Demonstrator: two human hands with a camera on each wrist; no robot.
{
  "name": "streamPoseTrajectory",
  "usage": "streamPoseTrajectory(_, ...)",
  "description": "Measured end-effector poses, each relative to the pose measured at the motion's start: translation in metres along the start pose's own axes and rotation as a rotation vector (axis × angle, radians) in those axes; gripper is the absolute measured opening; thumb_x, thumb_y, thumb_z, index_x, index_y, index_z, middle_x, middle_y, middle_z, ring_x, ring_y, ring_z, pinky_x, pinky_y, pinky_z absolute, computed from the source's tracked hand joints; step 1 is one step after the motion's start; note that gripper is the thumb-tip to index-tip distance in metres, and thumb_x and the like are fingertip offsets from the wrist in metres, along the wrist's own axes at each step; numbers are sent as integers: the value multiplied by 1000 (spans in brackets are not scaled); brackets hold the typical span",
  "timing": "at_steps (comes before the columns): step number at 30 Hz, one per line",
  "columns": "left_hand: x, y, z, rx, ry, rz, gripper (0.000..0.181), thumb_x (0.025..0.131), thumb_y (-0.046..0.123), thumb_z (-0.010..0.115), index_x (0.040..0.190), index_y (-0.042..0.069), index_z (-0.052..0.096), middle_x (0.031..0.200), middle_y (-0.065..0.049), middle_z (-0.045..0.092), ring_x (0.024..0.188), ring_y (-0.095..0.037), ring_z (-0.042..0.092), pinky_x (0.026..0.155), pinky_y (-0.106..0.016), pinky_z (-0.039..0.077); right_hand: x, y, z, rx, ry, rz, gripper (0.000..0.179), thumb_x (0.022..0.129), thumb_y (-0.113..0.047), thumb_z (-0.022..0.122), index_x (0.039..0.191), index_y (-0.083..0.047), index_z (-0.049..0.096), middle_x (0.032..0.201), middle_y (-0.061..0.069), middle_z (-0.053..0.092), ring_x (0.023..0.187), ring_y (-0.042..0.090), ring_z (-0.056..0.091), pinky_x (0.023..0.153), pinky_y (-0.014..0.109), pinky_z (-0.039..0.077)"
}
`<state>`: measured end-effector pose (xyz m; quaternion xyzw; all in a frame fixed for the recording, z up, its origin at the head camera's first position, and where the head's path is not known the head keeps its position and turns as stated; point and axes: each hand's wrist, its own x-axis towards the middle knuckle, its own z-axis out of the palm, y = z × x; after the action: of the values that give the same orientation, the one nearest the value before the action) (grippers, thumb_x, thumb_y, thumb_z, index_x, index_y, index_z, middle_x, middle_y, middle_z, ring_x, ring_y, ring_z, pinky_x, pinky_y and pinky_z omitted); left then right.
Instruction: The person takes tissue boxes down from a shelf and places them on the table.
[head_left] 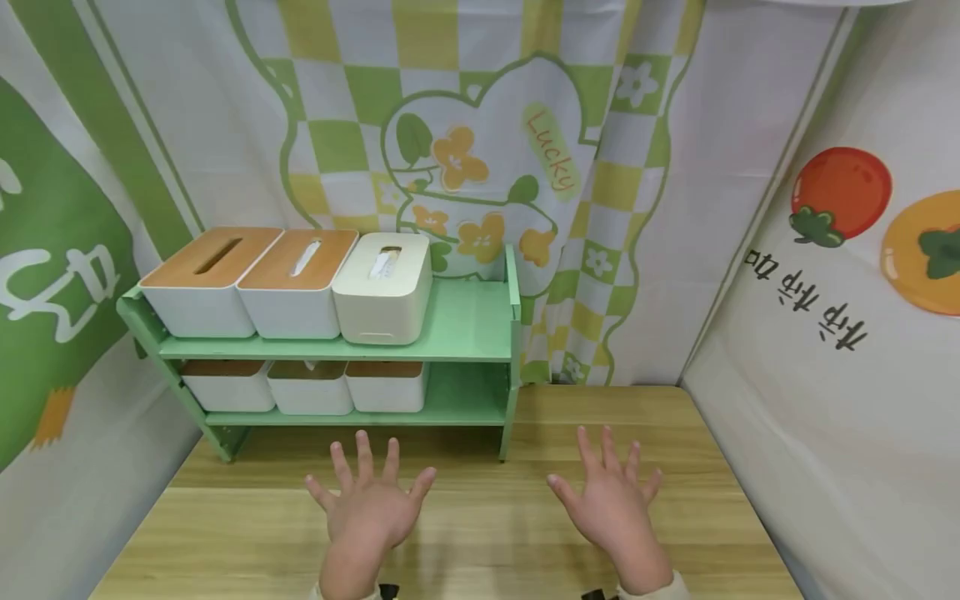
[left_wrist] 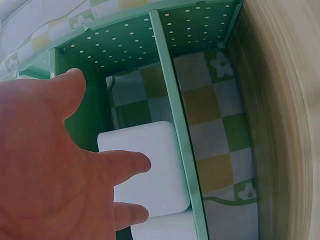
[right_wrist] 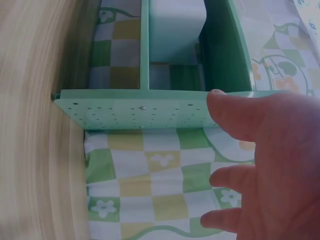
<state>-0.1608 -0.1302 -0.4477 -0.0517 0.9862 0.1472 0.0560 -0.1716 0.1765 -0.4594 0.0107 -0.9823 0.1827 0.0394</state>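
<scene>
My left hand [head_left: 372, 508] is spread wide above the wooden table, palm down, in front of the green two-tier shelf [head_left: 472, 321]. My right hand [head_left: 611, 504] is spread likewise, farther right, beyond the shelf's right end. Neither holds anything. On the top tier stand two white tissue boxes with wood-toned lids, the left one [head_left: 198, 308] beside the middle one [head_left: 292, 308], and then a cream tissue box [head_left: 382, 292]. Several smaller white tissue boxes [head_left: 386, 392] line the lower tier. In the left wrist view, fingers overlap a white box [left_wrist: 150, 185] on the shelf.
The wooden table [head_left: 480, 542] runs back to a checked curtain [head_left: 592, 275] with flowers and the word "Lucky". White printed fabric walls stand at both sides, the right wall [head_left: 817, 400] bearing persimmon pictures. The shelf's perforated side panel [right_wrist: 142, 110] faces the right wrist camera.
</scene>
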Motion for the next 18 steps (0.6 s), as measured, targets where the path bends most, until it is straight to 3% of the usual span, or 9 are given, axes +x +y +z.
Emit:
streamPoseTrajectory(11, 4, -8, 2, -10, -13, -1, 104, 86, 84, 4, 159, 12, 21, 158, -27, -13, 136, -53, -27, 84, -69, -34, 10, -4, 6, 38, 112, -67, 93, 92, -72, 47, 161, -19, 16, 163, 21, 8, 141, 57, 2, 95, 83, -2)
streamPoseTrajectory(18, 11, -15, 2, -49, 93, 4, 98, 89, 82, 8, 161, 15, 16, 161, -26, -10, 135, -51, -30, 86, -68, -32, 19, -4, 9, 111, 271, -142, 93, 92, -60, 60, 161, -16, 17, 164, 19, 8, 142, 55, 7, 99, 81, 6)
